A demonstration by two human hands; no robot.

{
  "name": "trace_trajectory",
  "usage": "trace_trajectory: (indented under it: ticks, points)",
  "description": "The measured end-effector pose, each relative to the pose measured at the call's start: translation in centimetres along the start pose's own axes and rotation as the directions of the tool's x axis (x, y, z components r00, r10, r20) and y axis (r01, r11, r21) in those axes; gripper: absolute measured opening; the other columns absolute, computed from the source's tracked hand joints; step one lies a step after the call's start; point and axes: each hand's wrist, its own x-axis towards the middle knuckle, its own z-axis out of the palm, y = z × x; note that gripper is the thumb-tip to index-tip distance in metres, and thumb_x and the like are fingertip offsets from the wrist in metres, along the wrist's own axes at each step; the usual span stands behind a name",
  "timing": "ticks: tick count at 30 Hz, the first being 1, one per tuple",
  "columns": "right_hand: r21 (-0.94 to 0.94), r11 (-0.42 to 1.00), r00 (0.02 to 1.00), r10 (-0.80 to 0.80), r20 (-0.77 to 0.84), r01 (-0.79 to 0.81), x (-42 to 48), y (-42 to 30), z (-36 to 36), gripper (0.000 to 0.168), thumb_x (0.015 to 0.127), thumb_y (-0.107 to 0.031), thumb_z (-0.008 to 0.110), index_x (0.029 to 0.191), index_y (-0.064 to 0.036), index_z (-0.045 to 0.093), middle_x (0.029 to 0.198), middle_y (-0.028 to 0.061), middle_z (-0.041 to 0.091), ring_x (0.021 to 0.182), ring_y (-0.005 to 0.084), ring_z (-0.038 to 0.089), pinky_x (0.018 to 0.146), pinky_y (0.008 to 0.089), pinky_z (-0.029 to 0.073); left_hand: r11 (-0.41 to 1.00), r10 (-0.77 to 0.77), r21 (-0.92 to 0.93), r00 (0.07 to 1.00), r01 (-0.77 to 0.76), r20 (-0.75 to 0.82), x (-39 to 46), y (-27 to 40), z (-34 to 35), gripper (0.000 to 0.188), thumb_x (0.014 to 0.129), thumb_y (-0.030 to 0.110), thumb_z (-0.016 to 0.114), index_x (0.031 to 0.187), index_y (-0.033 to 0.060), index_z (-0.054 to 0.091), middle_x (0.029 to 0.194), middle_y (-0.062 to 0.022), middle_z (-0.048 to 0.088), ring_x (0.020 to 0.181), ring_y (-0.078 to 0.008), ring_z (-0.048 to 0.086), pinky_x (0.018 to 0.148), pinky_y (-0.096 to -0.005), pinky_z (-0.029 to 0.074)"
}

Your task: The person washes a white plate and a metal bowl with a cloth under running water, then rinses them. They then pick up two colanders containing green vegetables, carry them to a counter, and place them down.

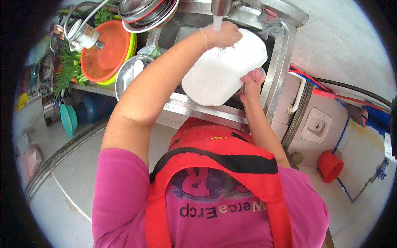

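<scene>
A flat white board (221, 73) with angled corners is held tilted over the stainless steel sink (273, 93). My left hand (224, 34) grips its upper part, fingers curled at the top edge. Water runs from the metal tap (219, 7) onto that hand and the board. At the board's right edge, my right hand (250, 85) clutches a bunched pink and grey cloth (258, 75). The cloth touches or nearly touches the board; the fingers behind it are partly hidden.
Left of the sink are stacked bowls (145, 14), an orange basket (105, 51), a metal bowl (124, 73) with a white spoon (138, 67), and green vegetables (69, 63). A grey rag (270, 26) lies on the sink's back right corner. A red bucket (329, 167) stands at right.
</scene>
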Motion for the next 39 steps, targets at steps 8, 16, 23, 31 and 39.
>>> trace_trajectory:
  ticks: [8, 16, 23, 31, 39]
  points:
    - [0.165, 0.986, 0.98, 0.001, 0.199, -0.035, -0.9, -2.7, 0.3, 0.062, 0.06, 0.001, 0.048, 0.119, -0.002, 0.029, 0.101, 0.0087, 0.043, 0.095, 0.0227, 0.045, 0.079, 0.0348, 0.042, 0.903, -0.177, 0.304, 0.907, 0.304, -0.382, -4.0, -9.5, 2.4, 0.057, 0.079, 0.028, 0.057, 0.125, 0.0006, 0.037, 0.127, -0.021, 0.039, 0.11, -0.0309, 0.046, 0.087, -0.0363, 0.042]
    - [-0.216, 0.976, 0.989, -0.011, 0.147, 0.043, 3.5, 0.1, 1.4, 0.063, 0.063, 0.0, 0.054, 0.123, 0.001, 0.034, 0.114, 0.012, 0.048, 0.106, 0.0232, 0.046, 0.093, 0.0342, 0.035, 0.444, -0.456, -0.828, 0.882, 0.343, 0.121, -10.2, -11.4, 3.3, 0.054, 0.084, 0.027, 0.053, 0.122, -0.0069, 0.035, 0.113, -0.0198, 0.051, 0.099, -0.0269, 0.054, 0.085, -0.0381, 0.044]
    - [-0.77, -0.028, 0.713, -0.357, 0.604, 0.638, 6.3, 1.7, 4.8, 0.04, 0.075, -0.01, 0.055, 0.113, -0.02, 0.054, 0.129, 0.0101, 0.041, 0.121, 0.0333, 0.034, 0.097, 0.0423, 0.031, 0.448, -0.571, -0.893, 0.784, 0.051, -0.242, -11.4, -11.5, 8.5, 0.04, 0.088, 0.022, 0.044, 0.114, -0.0084, 0.043, 0.106, -0.0189, 0.055, 0.094, -0.0257, 0.055, 0.082, -0.034, 0.042]
    - [-0.601, 0.142, 0.617, -0.23, 0.753, 0.787, 1.6, 4.4, 7.4, 0.04, 0.076, -0.015, 0.054, 0.115, -0.021, 0.053, 0.135, 0.0159, 0.03, 0.126, 0.0339, 0.026, 0.101, 0.05, 0.019, 0.429, -0.625, -0.899, 0.69, -0.088, -0.365, -10.6, -10.5, 9.8, 0.044, 0.091, 0.032, 0.04, 0.106, -0.0088, 0.048, 0.097, -0.016, 0.057, 0.087, -0.0212, 0.055, 0.074, -0.0317, 0.043]
    - [-0.459, 0.662, 0.629, -0.025, 0.777, 0.593, -3.8, 3.3, 4.5, 0.044, 0.07, -0.015, 0.053, 0.113, -0.014, 0.048, 0.118, 0.0208, 0.043, 0.115, 0.0381, 0.036, 0.096, 0.0498, 0.025, 0.226, -0.569, -0.956, 0.771, -0.189, -0.287, -11.2, -10.5, 10.8, 0.052, 0.093, 0.038, 0.028, 0.11, -0.0086, 0.043, 0.101, -0.0182, 0.054, 0.088, -0.0246, 0.058, 0.076, -0.0351, 0.047]
